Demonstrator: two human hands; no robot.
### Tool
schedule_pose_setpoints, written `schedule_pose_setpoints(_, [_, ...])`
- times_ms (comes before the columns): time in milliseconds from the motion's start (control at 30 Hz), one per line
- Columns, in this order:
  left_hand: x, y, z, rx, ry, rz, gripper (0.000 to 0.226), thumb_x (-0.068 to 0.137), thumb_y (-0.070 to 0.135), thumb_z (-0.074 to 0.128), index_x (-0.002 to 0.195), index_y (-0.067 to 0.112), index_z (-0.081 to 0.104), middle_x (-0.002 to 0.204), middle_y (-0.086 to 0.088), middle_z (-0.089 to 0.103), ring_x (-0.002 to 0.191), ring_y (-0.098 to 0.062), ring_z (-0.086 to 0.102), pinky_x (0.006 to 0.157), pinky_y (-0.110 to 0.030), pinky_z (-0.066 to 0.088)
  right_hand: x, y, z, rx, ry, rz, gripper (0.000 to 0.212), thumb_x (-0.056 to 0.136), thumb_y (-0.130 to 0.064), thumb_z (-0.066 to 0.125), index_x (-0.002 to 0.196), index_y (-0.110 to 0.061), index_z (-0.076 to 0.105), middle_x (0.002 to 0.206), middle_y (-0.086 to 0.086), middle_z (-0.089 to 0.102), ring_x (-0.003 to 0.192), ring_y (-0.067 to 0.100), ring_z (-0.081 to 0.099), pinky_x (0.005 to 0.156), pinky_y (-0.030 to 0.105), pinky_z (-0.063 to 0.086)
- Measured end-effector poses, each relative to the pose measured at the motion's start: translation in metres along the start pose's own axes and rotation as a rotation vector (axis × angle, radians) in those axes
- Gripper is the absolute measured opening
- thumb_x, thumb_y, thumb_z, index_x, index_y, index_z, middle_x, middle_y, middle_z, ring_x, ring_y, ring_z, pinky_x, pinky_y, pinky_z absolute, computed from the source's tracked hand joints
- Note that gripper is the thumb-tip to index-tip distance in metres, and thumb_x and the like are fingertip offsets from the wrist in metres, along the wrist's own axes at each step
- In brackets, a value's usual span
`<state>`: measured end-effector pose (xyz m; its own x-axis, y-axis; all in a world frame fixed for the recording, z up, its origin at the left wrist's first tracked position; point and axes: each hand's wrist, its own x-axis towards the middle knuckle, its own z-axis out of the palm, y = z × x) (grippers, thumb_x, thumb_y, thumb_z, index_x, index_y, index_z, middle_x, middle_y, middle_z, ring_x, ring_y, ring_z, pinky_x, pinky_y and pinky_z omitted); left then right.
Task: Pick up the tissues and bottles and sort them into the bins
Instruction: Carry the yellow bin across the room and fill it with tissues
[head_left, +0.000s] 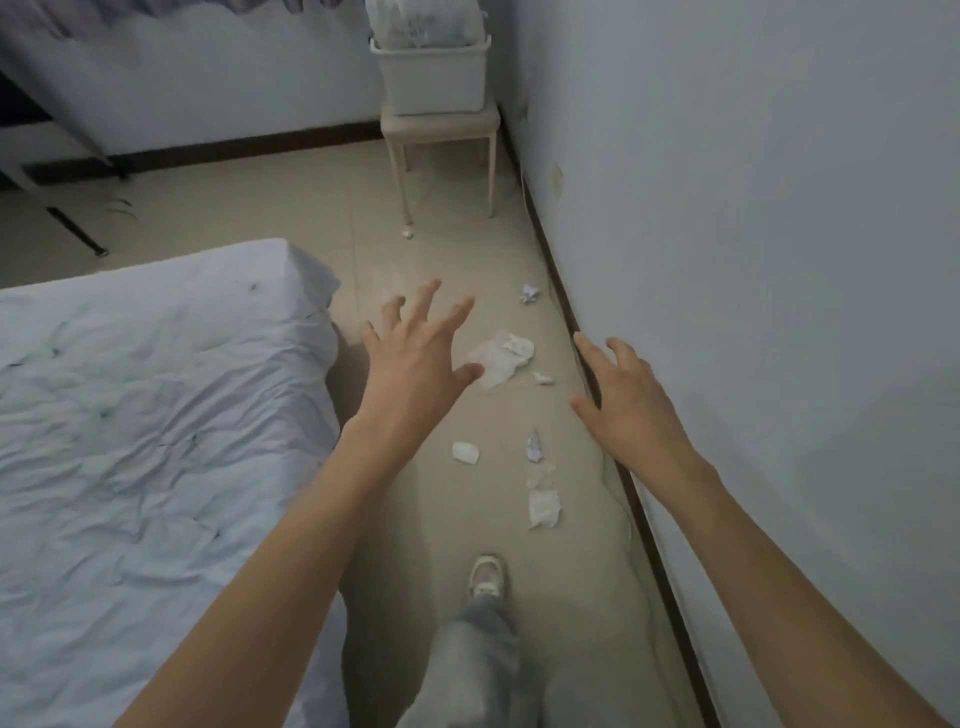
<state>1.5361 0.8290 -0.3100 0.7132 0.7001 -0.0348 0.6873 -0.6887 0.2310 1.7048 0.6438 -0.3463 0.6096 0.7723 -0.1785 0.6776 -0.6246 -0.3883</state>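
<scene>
Several crumpled white tissues lie on the tiled floor between the bed and the wall. The largest tissue (503, 357) is flat and sits just right of my left hand (415, 353), which is stretched out above the floor with fingers spread and holds nothing. A small wad (465, 452) and a bluish scrap (535, 446) lie nearer to me, with a longer tissue (544, 501) below them. Another crumpled ball (529, 294) lies farther off by the wall. My right hand (626, 395) hovers near the baseboard, fingers spread and empty. No bottles are in view.
A bed (145, 415) with a wrinkled pale sheet fills the left. A white bin (431, 73) with a bag in it stands on a beige stool (441, 130) in the far corner. The wall and dark baseboard (597, 374) run along the right. My shoe (485, 574) is on the floor.
</scene>
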Motion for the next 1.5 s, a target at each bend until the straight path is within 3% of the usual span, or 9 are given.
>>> schedule_pose_setpoints(267, [0.058, -0.059, 0.198, 0.026, -0.085, 0.003, 0.082, 0.090, 0.056, 0.074, 0.159, 0.041, 0.032, 0.169, 0.000, 0.023, 0.150, -0.041, 0.027, 0.115, -0.075, 0.029, 0.067, 0.101, 0.175, -0.058, -0.142, 0.096, 0.079, 0.100, -0.034, 0.061, 0.165, -0.035, 0.016, 0.168, 0.010, 0.020, 0.142, 0.037, 0.039, 0.107, 0.049, 0.046])
schedule_pose_setpoints(433, [0.071, -0.101, 0.382, 0.070, -0.201, -0.009, 0.083, 0.090, 0.056, 0.074, 0.160, 0.040, 0.031, 0.168, -0.001, 0.024, 0.149, -0.041, 0.028, 0.115, -0.075, 0.029, 0.104, 0.190, 0.333, -0.109, -0.225, 0.116, 0.085, 0.097, -0.040, 0.068, 0.164, -0.036, 0.017, 0.167, 0.013, 0.023, 0.145, 0.038, 0.038, 0.109, 0.050, 0.047])
schedule_pose_setpoints(633, [0.086, -0.160, 0.612, 0.087, -0.273, -0.046, 0.088, 0.088, 0.056, 0.075, 0.161, 0.041, 0.029, 0.169, 0.000, 0.021, 0.147, -0.042, 0.028, 0.112, -0.071, 0.035, 0.143, 0.282, 0.527, -0.154, -0.380, 0.090, 0.102, 0.087, -0.047, 0.080, 0.163, -0.042, 0.013, 0.172, 0.009, 0.010, 0.150, 0.037, 0.031, 0.109, 0.051, 0.047])
schedule_pose_setpoints(867, [0.102, -0.201, 0.803, 0.068, -0.326, -0.077, 0.090, 0.086, 0.056, 0.078, 0.160, 0.044, 0.030, 0.168, 0.000, 0.021, 0.144, -0.041, 0.031, 0.105, -0.073, 0.039, 0.174, 0.355, 0.671, -0.243, -0.436, 0.011, 0.115, 0.077, -0.053, 0.087, 0.164, -0.040, 0.012, 0.173, 0.005, 0.001, 0.152, 0.034, 0.026, 0.105, 0.047, 0.050])
schedule_pose_setpoints(1167, [0.124, -0.215, 0.892, -0.006, -0.382, -0.127, 0.093, 0.085, 0.059, 0.076, 0.161, 0.046, 0.024, 0.171, -0.002, 0.013, 0.149, -0.042, 0.023, 0.108, -0.070, 0.040, 0.190, 0.392, 0.730, -0.376, -0.496, -0.064, 0.151, 0.053, -0.075, 0.090, 0.159, -0.050, -0.014, 0.168, -0.002, -0.034, 0.160, 0.033, -0.016, 0.112, 0.063, 0.042])
schedule_pose_setpoints(1500, [0.094, -0.195, 0.908, 0.017, -0.290, -0.013, 0.064, 0.093, 0.049, 0.071, 0.152, 0.038, 0.048, 0.161, -0.008, 0.037, 0.140, -0.041, 0.036, 0.108, -0.056, 0.045, 0.177, 0.397, 0.736, -0.364, -0.493, -0.164, 0.143, 0.056, -0.070, 0.090, 0.161, -0.047, -0.004, 0.171, -0.003, -0.020, 0.159, 0.030, -0.007, 0.112, 0.053, 0.043])
